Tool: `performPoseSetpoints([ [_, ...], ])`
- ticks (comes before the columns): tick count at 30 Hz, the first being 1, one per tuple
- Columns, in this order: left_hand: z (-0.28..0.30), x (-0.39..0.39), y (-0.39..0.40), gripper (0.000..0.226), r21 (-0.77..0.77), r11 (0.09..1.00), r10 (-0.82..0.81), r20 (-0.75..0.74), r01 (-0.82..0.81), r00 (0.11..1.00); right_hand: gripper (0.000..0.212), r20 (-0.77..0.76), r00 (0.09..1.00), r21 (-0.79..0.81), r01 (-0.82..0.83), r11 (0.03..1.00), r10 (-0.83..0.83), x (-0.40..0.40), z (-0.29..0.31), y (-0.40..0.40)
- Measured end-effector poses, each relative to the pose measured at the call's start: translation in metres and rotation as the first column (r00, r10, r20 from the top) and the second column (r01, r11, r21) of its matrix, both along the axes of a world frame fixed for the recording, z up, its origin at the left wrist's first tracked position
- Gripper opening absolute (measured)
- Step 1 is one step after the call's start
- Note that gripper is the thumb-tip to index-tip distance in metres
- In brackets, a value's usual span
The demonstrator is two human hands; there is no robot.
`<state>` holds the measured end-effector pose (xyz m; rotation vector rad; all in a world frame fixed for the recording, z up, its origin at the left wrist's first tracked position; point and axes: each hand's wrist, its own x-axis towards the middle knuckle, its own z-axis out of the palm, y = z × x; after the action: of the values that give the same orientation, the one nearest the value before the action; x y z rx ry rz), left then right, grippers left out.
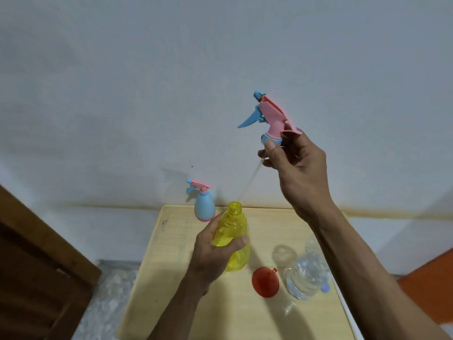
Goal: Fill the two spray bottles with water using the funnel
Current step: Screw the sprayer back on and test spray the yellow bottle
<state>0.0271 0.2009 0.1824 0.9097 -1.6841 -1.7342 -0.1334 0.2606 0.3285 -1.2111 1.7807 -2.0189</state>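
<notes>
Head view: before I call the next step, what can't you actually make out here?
- Yellow bottle: the left hand covers its near side, so any water level is unreadable.
- Spray head: the right hand hides its collar; the dip tube is thin and faint against the wall.
- Water bottle: clear plastic, fill level uncertain.
- Funnel: spout not visible from above.
- Blue bottle: opaque, contents unknown.

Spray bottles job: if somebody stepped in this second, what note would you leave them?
Left hand grips the open yellow bottle above the table. Right hand holds its removed spray head up high. Blue bottle stands capped at the back. Red funnel and capped water bottle lie on the table. Done: yellow bottle opened. Left: funnel in, fill both, recap.
</notes>
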Motion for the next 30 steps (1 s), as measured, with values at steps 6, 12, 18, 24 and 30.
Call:
performPoseSetpoints([
  [6, 0.000, 0.005, -0.004, 0.054, 0.003, 1.000, -0.003, 0.019, 0.003, 1.000, 0.022, 0.018, 1.000, -0.087, 0.016, 0.996, -0.015, -0.004, 0.012, 0.004],
  [12, 0.006, 0.005, -0.005, 0.053, -0.012, 0.999, -0.041, 0.022, 0.041, 0.999, 0.022, 0.012, 0.997, -0.004, -0.078, 0.997, 0.078, 0.001, -0.003, -0.004],
  [18, 0.019, 0.005, -0.007, 0.047, -0.041, 0.997, -0.071, 0.000, 0.071, 0.997, 0.023, 0.174, 0.932, 0.165, -0.345, 0.924, 0.317, 0.007, -0.052, -0.003],
  [24, 0.022, 0.008, -0.008, 0.042, -0.060, 0.992, -0.107, 0.023, 0.108, 0.994, 0.027, 0.172, 0.890, 0.237, -0.454, 0.859, 0.423, 0.015, -0.066, 0.000],
  [30, 0.020, 0.008, -0.007, 0.045, -0.062, 0.990, -0.128, 0.035, 0.130, 0.991, 0.025, 0.128, 0.911, 0.323, -0.412, 0.852, 0.392, 0.013, -0.065, 0.001],
])
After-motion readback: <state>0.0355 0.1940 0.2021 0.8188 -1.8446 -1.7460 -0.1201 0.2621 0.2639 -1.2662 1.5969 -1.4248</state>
